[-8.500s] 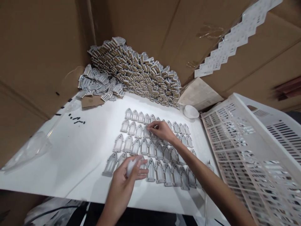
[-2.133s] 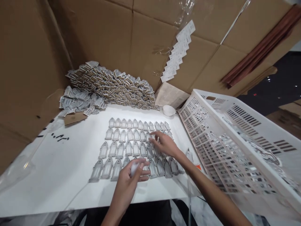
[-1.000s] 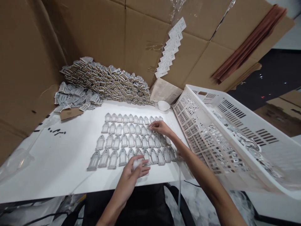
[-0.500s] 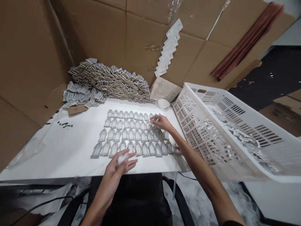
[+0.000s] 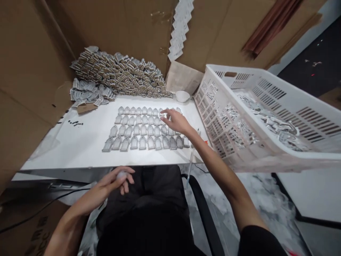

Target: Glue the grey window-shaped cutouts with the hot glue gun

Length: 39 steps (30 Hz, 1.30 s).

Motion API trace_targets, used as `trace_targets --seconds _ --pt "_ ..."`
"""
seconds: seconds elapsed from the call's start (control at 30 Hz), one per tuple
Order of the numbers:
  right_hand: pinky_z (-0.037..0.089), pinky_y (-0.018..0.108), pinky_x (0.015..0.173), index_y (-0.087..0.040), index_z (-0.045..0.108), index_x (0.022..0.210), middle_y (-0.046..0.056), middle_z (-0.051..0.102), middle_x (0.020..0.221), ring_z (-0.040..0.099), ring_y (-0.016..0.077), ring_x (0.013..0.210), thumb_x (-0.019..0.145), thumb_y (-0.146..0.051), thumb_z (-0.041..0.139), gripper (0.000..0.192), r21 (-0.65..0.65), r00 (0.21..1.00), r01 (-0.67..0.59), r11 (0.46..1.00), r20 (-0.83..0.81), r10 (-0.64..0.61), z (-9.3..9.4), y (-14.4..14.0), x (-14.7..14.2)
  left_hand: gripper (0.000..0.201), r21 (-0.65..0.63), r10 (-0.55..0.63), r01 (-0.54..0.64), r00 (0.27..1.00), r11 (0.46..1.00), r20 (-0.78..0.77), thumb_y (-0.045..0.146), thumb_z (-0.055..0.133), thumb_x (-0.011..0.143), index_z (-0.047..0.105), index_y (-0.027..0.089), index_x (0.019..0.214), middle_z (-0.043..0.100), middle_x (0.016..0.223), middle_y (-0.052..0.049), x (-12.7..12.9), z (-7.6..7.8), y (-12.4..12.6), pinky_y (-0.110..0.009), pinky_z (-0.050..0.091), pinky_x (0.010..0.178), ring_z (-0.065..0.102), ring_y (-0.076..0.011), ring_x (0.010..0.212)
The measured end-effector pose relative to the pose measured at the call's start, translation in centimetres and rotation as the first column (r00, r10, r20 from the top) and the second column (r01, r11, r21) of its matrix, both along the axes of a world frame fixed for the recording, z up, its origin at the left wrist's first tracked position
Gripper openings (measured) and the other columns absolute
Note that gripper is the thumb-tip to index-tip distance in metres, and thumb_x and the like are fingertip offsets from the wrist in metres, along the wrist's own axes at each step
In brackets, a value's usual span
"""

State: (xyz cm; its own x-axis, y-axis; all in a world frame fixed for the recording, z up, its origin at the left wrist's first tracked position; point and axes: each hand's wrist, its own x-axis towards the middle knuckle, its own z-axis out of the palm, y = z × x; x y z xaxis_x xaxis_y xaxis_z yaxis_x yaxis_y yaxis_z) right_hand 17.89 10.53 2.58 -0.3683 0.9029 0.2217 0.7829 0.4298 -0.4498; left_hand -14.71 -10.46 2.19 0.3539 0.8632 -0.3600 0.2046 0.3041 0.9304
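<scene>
In front of the table edge, my left hand (image 5: 114, 179) is curled around a fluffy white wad that looks like cotton (image 5: 122, 175). My right hand (image 5: 174, 121) reaches over the upper rows of small arched, window-shaped pieces (image 5: 142, 143) laid out on the white table (image 5: 82, 145). Its thumb and index finger are bent toward each other in a pinch near the second row; anything between them is too small to make out. Each arched piece has a grey rim and a pale middle. My right hand hides several of them.
A large heap of similar pieces (image 5: 119, 74) leans against the cardboard wall (image 5: 119, 28) at the back. To the right stands a white slatted crate (image 5: 221, 121) with more pieces inside. A small white bowl (image 5: 182, 96) sits at the back; black bits (image 5: 75, 123) lie at left.
My left hand has drawn back from the front row to below the table edge, still with the white wad. My right hand stays over the upper rows. The view has tilted down.
</scene>
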Motion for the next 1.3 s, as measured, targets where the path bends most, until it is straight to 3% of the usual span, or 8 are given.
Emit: trace_targets --seconds 0.2,0.4,0.57,0.73,0.9,1.07,1.2,1.3 --pt "0.046 0.037 0.095 -0.021 0.066 0.138 0.006 0.072 0.113 0.067 0.0261 0.104 0.109 -0.040 0.059 0.035 0.054 0.995 -0.088 0.995 -0.047 0.090 1.9 -2.6 0.7 0.038 0.067 0.039 -0.033 0.995 0.997 -0.092 0.055 0.073 0.097 0.077 0.028 0.123 0.080 0.109 -0.011 -0.4 1.2 1.9 -0.034 0.059 0.075 0.071 -0.0263 0.085" --pt "0.046 0.030 0.088 -0.017 0.068 0.137 0.004 0.073 0.108 0.068 0.0209 0.100 0.110 -0.043 0.059 0.038 0.154 0.967 -0.216 0.964 -0.105 0.233 4.9 -5.6 0.8 0.040 0.171 0.050 -0.038 0.996 0.985 -0.067 0.055 0.076 0.095 0.076 0.029 0.126 0.083 0.109 -0.008 1.9 2.7 3.8 -0.032 0.060 0.076 0.074 -0.0254 0.084" --pt "0.047 0.027 0.084 -0.016 0.076 0.125 0.001 0.077 0.099 0.070 0.0158 0.091 0.107 -0.043 0.067 0.034 0.068 0.897 -0.379 0.923 -0.218 0.384 7.0 -8.7 -0.9 0.044 0.287 0.042 -0.039 0.999 0.957 -0.007 0.057 0.077 0.094 0.076 0.023 0.122 0.084 0.109 -0.010 4.8 4.2 4.1 -0.034 0.063 0.076 0.077 -0.0246 0.082" --pt "0.050 0.027 0.081 -0.013 0.079 0.116 0.003 0.081 0.099 0.072 0.0158 0.090 0.104 -0.038 0.071 0.029 0.031 0.806 -0.510 0.860 -0.334 0.490 8.3 -10.1 -3.3 0.047 0.362 -0.025 0.012 0.999 0.932 0.033 0.058 0.078 0.094 0.074 0.017 0.117 0.085 0.109 -0.011 5.8 5.5 5.0 -0.032 0.064 0.071 0.077 -0.0201 0.074" --pt "0.050 0.027 0.077 -0.017 0.082 0.103 0.003 0.082 0.096 0.071 0.0162 0.087 0.098 -0.041 0.076 0.025 -0.048 0.813 -0.447 0.893 -0.439 0.383 8.8 -10.2 -4.0 0.053 0.350 -0.112 0.056 0.984 0.935 0.141 0.060 0.081 0.089 0.072 0.017 0.119 0.086 0.107 -0.011 5.7 5.9 6.5 -0.031 0.063 0.066 0.078 -0.0201 0.070" --pt "0.052 0.029 0.074 -0.019 0.083 0.101 0.005 0.082 0.097 0.070 0.0168 0.080 0.089 -0.053 0.085 0.036 -0.173 0.830 -0.371 0.912 -0.502 0.243 7.7 -9.6 -3.7 0.051 0.300 -0.148 0.074 0.962 0.951 0.230 0.062 0.081 0.089 0.071 0.017 0.112 0.086 0.110 -0.014 5.9 5.3 8.1 -0.032 0.063 0.067 0.080 -0.0214 0.073" --pt "0.051 0.029 0.066 -0.018 0.082 0.091 0.006 0.080 0.089 0.068 0.0161 0.072 0.086 -0.061 0.085 0.043 -0.233 0.854 -0.284 0.930 -0.502 0.135 6.9 -8.4 -3.6 0.050 0.204 -0.096 0.028 0.938 0.979 0.334 0.059 0.084 0.089 0.072 0.017 0.112 0.085 0.115 -0.016 6.5 3.6 9.6 -0.033 0.063 0.070 0.081 -0.0228 0.076" --pt "0.053 0.029 0.063 -0.017 0.082 0.100 0.007 0.081 0.092 0.071 0.0172 0.070 0.092 -0.063 0.078 0.046 -0.146 0.902 -0.097 0.985 -0.430 0.025 6.6 -5.9 -2.8 0.045 0.108 0.038 -0.089 0.914 0.990 0.405 0.054 0.077 0.097 0.069 0.017 0.122 0.083 0.122 -0.015 7.1 1.5 10.5 -0.031 0.063 0.076 0.081 -0.0208 0.082"
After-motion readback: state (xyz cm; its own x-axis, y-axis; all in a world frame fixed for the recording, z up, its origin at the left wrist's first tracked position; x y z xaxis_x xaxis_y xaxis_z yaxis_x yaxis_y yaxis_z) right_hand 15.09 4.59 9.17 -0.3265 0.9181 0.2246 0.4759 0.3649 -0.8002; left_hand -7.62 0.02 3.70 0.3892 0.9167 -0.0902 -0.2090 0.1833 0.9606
